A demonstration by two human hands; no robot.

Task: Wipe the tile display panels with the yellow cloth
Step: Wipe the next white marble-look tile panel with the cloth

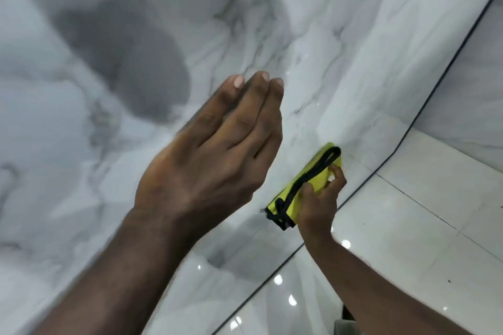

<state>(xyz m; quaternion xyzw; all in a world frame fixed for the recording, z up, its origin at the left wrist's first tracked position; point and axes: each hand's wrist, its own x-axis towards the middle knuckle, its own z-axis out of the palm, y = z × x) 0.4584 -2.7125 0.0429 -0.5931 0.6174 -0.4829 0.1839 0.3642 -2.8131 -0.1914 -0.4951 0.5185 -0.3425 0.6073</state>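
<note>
A large grey-veined white marble tile panel (pixel 136 35) stands upright and fills most of the view. My right hand (pixel 318 204) holds a folded yellow cloth (pixel 299 187) with black trim low on the panel, close to its bottom edge, and presses it against the tile. My left hand (pixel 215 152) is raised in front of the panel's middle with its fingers straight and together, holding nothing; whether it touches the panel is unclear.
A glossy white tiled floor (pixel 408 212) with dark grout lines lies at the lower right and reflects ceiling lights. A second marble panel (pixel 473 76) stands at the far right, past a dark seam.
</note>
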